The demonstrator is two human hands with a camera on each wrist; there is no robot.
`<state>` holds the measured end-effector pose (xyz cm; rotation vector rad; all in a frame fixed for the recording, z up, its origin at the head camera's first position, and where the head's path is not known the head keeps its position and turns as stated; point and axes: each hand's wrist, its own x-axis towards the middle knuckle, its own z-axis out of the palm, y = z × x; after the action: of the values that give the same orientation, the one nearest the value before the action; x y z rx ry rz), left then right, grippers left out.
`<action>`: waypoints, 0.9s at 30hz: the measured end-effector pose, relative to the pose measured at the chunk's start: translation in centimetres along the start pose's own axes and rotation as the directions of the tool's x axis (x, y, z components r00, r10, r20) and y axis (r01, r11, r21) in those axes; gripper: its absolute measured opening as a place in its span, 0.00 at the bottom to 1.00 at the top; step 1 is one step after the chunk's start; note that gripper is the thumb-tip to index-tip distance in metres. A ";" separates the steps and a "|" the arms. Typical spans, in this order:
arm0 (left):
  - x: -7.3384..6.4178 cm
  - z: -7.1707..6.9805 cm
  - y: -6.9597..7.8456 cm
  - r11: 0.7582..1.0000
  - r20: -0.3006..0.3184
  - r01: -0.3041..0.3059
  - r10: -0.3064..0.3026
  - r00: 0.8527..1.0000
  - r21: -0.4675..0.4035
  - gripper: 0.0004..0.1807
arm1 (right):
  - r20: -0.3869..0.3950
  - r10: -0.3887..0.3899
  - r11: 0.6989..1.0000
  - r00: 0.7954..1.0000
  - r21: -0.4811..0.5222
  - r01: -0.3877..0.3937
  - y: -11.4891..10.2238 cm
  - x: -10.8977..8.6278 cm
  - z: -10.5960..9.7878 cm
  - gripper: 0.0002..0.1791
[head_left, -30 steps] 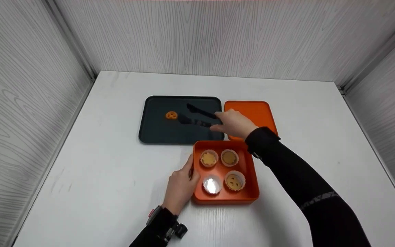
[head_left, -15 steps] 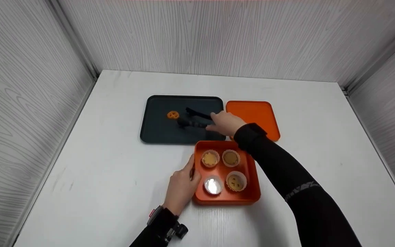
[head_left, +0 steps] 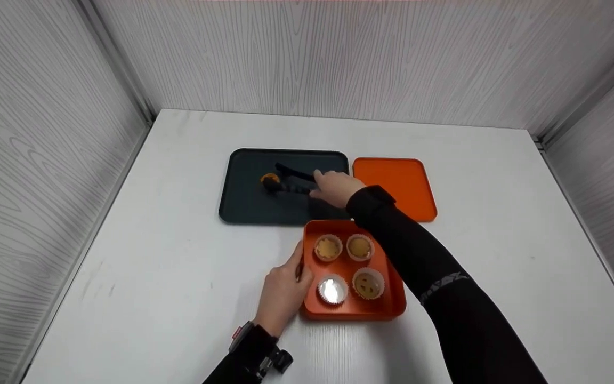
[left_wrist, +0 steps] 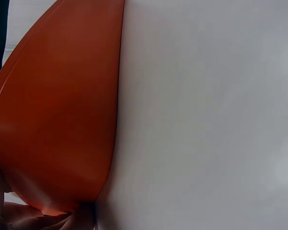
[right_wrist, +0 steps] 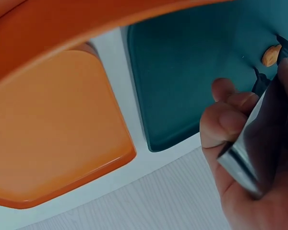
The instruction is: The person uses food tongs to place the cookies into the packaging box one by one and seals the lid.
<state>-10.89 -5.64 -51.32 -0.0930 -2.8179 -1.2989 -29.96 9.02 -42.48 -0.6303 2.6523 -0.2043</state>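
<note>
My right hand (head_left: 336, 188) grips dark tongs (head_left: 295, 188) with spread arms, low over the dark green tray (head_left: 243, 210). Their tips reach a pretzel-shaped cookie (head_left: 268, 176), one overlapping it in the head view. In the right wrist view, the cookie (right_wrist: 270, 56) lies near the tips, and the tongs' metal end (right_wrist: 240, 167) shows at the palm. My left hand (head_left: 281, 293) holds the left wall of an orange box (head_left: 352, 309). Inside are several white paper cups: three hold cookies, and the front left cup (head_left: 332, 289) shows a bright bare bottom.
A flat orange tray or lid (head_left: 395, 178) lies to the right of the green tray, behind the box. All this stands on a white table (head_left: 168, 240), with pale wood-grain walls (head_left: 307, 58) at the back and both sides.
My right hand has moved left with the tongs, and their tips have come from beside the pretzel cookie to overlapping it. My left hand stays on the box.
</note>
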 end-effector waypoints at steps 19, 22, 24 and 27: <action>0.1 0.0 -0.1 1.000 0.001 0.004 -0.004 1.000 -0.015 0.32 | -0.178 -0.062 0.987 0.982 -0.156 0.034 -0.8 0.0 0.8 0.17; 0.1 0.1 -0.1 1.000 0.006 0.012 -0.012 1.000 -0.020 0.32 | -0.170 -0.075 0.984 0.983 -0.174 0.045 -0.5 -0.7 0.5 0.16; 0.1 0.1 -0.2 1.000 0.008 0.015 -0.014 1.000 -0.023 0.32 | -0.165 -0.085 0.981 0.983 -0.189 0.053 -0.1 -1.1 0.4 0.16; 0.1 0.0 -0.2 0.999 0.010 0.024 -0.024 1.000 -0.033 0.33 | -0.161 -0.088 0.979 0.983 -0.198 0.055 0.5 -1.8 0.3 0.16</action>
<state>-10.99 -5.70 -51.46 -0.0667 -2.8144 -1.3545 -28.55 10.28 -42.23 -0.8042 2.8381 -0.0206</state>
